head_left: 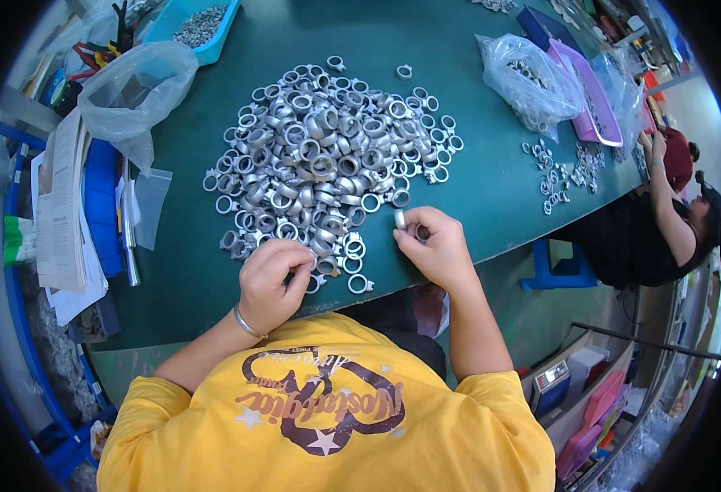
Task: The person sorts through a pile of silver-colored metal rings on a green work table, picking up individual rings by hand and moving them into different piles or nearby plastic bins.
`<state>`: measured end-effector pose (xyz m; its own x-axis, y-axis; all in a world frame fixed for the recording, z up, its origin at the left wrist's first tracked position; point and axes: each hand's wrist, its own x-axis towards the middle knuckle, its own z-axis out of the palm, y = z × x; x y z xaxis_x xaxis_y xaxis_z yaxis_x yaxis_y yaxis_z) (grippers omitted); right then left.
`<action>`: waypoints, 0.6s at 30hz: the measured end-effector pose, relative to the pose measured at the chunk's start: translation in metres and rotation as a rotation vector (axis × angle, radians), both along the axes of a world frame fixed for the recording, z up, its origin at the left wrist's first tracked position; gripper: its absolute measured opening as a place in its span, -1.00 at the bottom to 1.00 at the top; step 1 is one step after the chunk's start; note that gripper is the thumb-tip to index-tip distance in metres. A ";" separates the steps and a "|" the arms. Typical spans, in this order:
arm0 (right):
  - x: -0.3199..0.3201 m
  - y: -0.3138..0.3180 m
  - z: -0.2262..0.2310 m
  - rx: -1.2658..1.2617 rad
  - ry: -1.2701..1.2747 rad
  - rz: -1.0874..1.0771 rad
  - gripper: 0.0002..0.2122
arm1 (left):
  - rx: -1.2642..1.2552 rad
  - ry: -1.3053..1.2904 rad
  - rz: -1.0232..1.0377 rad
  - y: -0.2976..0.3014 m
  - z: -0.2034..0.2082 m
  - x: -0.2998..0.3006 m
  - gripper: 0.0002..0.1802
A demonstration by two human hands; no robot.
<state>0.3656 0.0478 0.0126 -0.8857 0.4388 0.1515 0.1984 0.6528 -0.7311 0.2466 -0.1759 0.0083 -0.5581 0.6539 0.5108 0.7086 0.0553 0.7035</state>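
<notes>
A big heap of silver-grey metal rings point(311, 148), each with a small lug, lies on the green table in front of me. My right hand point(438, 250) is at the heap's near right side, pinching one metal ring point(400, 219) between thumb and fingertips. A second, darker round shape shows within its curled fingers; whether it is another ring is unclear. At the heap's near left edge is my left hand point(274, 285), its fingers curled and the tips pressed together beside the closest rings. What it holds, if anything, is hidden.
Blue tray point(213, 51) of small parts, plastic bag point(143, 102) and papers point(61, 205) line the left. A filled bag point(529, 82), pink tray point(590, 98) and scattered small parts point(561, 176) lie right. A co-worker point(656, 221) sits beyond, near a blue stool point(557, 271).
</notes>
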 end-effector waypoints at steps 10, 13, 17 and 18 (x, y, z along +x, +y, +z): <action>0.002 -0.045 -0.008 -1.345 0.315 0.093 -0.90 | -0.066 -0.303 -0.109 0.004 0.025 0.000 -0.74; 0.000 -0.057 -0.001 -1.234 0.313 0.148 -0.88 | -0.050 -0.448 -0.216 0.011 0.032 -0.003 -0.63; -0.006 -0.062 0.000 -0.797 0.397 0.241 -0.82 | 0.003 -0.494 -0.254 0.012 0.026 -0.004 -0.67; -0.006 -0.061 -0.002 -0.618 0.434 0.286 -0.83 | 0.004 -0.497 -0.253 0.012 0.025 -0.004 -0.67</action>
